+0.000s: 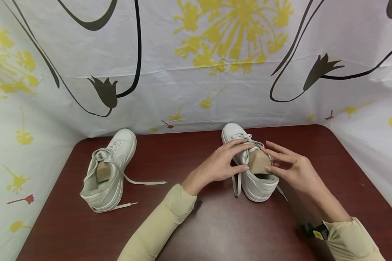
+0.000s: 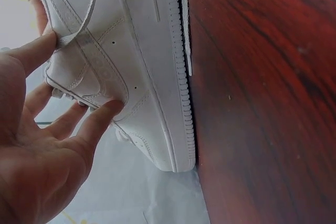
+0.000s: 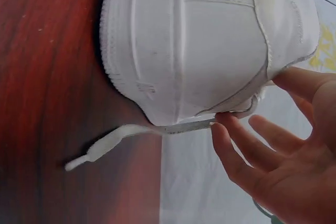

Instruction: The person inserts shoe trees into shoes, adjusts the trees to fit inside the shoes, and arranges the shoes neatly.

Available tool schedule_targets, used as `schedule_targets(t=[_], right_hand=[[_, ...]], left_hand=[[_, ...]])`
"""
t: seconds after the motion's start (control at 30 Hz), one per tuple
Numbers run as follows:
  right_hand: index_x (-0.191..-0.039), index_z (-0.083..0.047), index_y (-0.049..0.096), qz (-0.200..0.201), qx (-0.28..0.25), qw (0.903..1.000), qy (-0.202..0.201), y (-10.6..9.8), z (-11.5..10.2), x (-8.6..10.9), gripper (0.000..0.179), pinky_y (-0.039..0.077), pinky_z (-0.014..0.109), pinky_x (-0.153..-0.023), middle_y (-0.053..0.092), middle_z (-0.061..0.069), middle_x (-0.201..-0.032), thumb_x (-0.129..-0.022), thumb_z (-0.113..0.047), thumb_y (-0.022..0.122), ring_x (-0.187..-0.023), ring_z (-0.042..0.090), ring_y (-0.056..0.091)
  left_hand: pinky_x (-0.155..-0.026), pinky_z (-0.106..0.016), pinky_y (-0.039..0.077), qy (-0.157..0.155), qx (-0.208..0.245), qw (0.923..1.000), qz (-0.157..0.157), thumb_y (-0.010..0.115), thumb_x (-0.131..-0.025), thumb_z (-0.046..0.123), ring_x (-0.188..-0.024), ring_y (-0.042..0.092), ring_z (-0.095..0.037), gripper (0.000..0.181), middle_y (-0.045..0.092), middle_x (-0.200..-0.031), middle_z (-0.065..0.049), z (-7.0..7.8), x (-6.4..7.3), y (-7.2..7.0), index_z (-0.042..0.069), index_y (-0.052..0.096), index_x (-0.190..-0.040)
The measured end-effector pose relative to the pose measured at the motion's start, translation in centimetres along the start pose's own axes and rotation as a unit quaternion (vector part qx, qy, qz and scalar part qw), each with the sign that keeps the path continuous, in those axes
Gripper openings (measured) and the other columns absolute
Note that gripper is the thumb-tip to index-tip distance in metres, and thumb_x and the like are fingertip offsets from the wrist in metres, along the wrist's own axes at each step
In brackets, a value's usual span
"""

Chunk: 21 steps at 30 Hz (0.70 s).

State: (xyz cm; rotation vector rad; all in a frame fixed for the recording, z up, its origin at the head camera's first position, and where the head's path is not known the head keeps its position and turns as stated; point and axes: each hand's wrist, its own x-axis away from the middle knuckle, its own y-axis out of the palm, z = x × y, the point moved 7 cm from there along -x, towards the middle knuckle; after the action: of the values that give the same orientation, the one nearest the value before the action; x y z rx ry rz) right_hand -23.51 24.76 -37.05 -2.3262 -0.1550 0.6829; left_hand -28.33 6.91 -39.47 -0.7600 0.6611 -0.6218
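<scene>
A white sneaker [image 1: 257, 188] stands on the table, toe toward the back wall, with a tan cardboard-like piece [image 1: 258, 161] in its opening. My left hand [image 1: 218, 163] holds the sneaker's left side, its fingers over the laces and its thumb at the collar. From the right, my right hand [image 1: 297, 169] grips the opposite edge, thumb by the tan piece's corner and fingertips near the laces. The left wrist view shows the thumb against the sneaker's collar [image 2: 63, 14]. Over in the right wrist view, a loose lace [image 3: 113, 141] hangs down beside the heel.
A second white sneaker [image 1: 106, 194] stands at the left, a tan piece [image 1: 103, 172] inside and its laces [image 1: 150, 182] trailing on the dark red table [image 1: 170, 156]. White patterned cloth [image 1: 170, 58] rises behind the table's back edge.
</scene>
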Motion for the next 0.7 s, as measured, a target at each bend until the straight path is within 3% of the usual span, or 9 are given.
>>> schedule_targets(t=[0.13,0.5,0.7], right_hand=[[-0.124,-0.007,0.071,0.012,0.0,0.9999,0.003,0.24,0.29,0.12,0.057,0.055,0.016,-0.073,0.058,0.02,-0.137,-0.071,0.01,0.084,-0.089,-0.005,0.066],[-0.121,-0.009,0.073,0.05,0.088,0.9943,-0.033,0.48,-0.11,-0.07,0.056,0.05,0.009,-0.069,0.065,0.008,-0.128,-0.068,0.005,0.087,-0.076,0.014,0.071],[-0.12,-0.012,0.074,0.071,0.096,0.9917,-0.047,0.48,-0.42,0.61,0.059,0.047,0.008,-0.077,0.064,0.006,-0.125,-0.066,0.007,0.088,-0.093,0.008,0.064]], left_hand=[[-0.116,-0.028,0.028,0.007,-0.001,1.0,0.001,0.074,-0.091,0.033,-0.143,0.033,-0.012,0.066,0.037,-0.156,-0.005,0.2,0.01,0.04,0.023,0.046,-0.149],[-0.116,-0.033,0.029,-0.003,-0.013,0.9999,-0.004,0.072,-0.091,0.036,-0.143,0.034,-0.017,0.067,0.036,-0.157,-0.006,0.0,-0.05,-0.12,0.025,0.044,-0.151],[-0.116,-0.028,0.027,0.002,0.005,0.9999,-0.009,0.072,-0.092,0.035,-0.144,0.032,-0.014,0.067,0.036,-0.157,-0.005,-0.02,-0.17,0.2,0.023,0.044,-0.151]])
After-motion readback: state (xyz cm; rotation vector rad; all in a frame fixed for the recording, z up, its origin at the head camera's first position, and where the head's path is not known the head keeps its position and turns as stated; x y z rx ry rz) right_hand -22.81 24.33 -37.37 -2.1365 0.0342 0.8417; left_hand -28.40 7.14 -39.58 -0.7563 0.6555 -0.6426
